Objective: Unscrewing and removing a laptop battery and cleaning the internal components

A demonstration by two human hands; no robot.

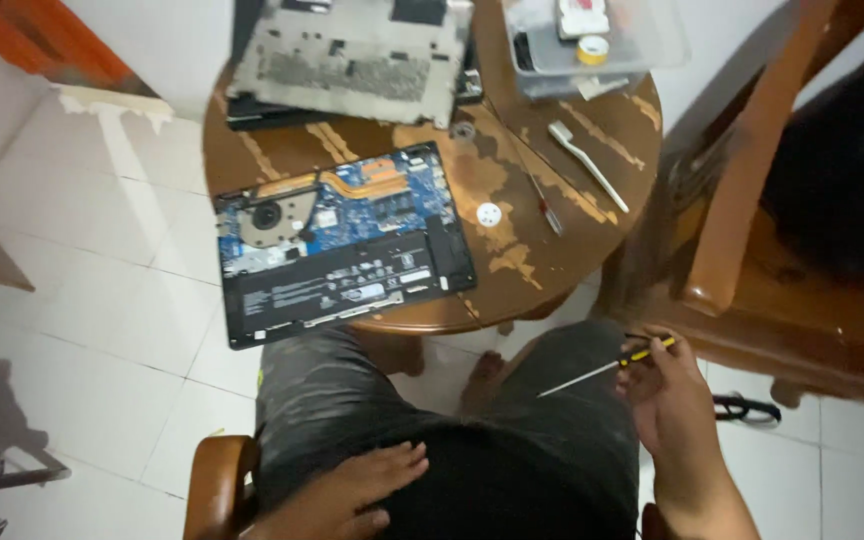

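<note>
My right hand (664,400) holds a screwdriver (607,368) with a yellow-and-black handle, its thin metal shaft pointing left over my right knee. My left hand (352,492) rests flat on my left thigh, fingers spread, holding nothing. An opened laptop (342,245), bottom cover off, lies on the round wooden table (532,250) in front of my knees; a blue circuit board, a fan, copper heat pipes and a black battery are exposed. Both hands are well short of the laptop.
The removed grey bottom cover (352,55) lies at the table's far side. A clear plastic box (592,35) with small parts stands far right, beside a white toothbrush (587,165), a small screwdriver (544,205) and a white round cap (489,213). A wooden chair (752,200) stands right.
</note>
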